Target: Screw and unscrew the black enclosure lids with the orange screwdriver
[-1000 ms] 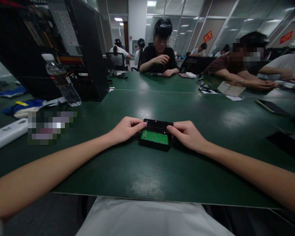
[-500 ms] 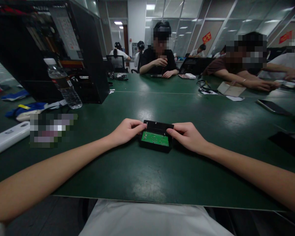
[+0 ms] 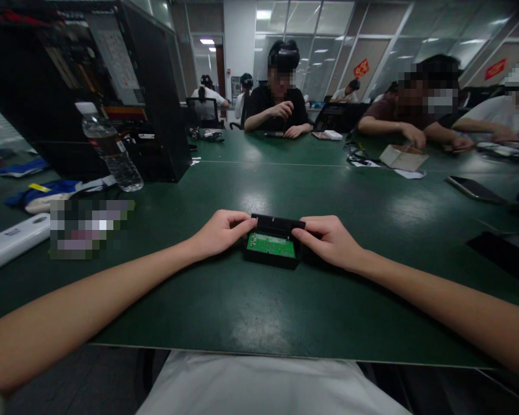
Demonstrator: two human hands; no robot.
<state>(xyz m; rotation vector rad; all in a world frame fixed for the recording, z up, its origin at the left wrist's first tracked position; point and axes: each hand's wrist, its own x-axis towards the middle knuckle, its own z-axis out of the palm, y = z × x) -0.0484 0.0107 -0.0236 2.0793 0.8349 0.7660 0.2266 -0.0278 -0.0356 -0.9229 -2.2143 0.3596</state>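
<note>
A small black case (image 3: 270, 260) stands on the green table in front of me, with a green circuit board (image 3: 271, 245) inside it. Over its far side leans a black cover (image 3: 278, 223), tilted up so that much of the board shows. My left hand (image 3: 225, 231) pinches the cover's left end between thumb and fingers. At the other end, my right hand (image 3: 326, 237) grips it the same way. Whether the cover's far edge touches the case cannot be seen.
Left stand a computer tower (image 3: 155, 92), a water bottle (image 3: 112, 151), blue-and-white gloves (image 3: 56, 193) and a white oblong device (image 3: 15, 242). Right lie a phone (image 3: 473, 189) and a dark flat object (image 3: 504, 253). Co-workers sit across the table near cables and an open box (image 3: 402, 158).
The cover has tipped slightly lower over the circuit board, hiding a little more of it. My hands stay on its ends. A co-worker's hand at the right has moved to the open box.
</note>
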